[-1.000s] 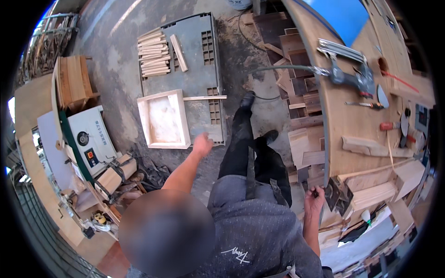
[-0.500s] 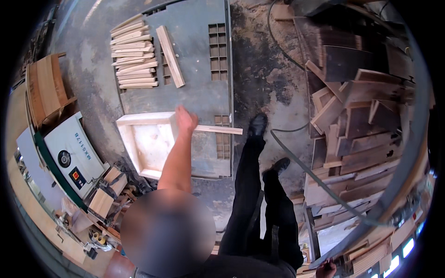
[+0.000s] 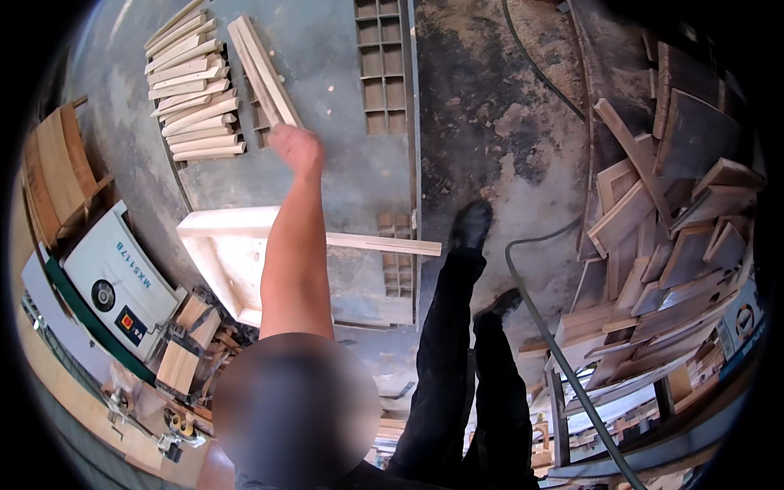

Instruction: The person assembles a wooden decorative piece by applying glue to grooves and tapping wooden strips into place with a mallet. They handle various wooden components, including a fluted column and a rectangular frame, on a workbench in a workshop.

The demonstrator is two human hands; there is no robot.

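Left hand (image 3: 296, 149): yours, closed on the end of a long wooden slat (image 3: 263, 69) running toward eleven o'clock; stacked slats (image 3: 192, 90) just beside.

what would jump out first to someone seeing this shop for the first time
A bare arm stretches up the middle, its left hand at a long wooden slat lying beside a stack of short wood strips on a grey metal platform. Below the arm lies an open wooden frame. On the right, a heap of scrap boards crowds the floor.

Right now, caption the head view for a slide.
Left hand reaches toward two long wooden strips beside stacked slats on a grey workbench.
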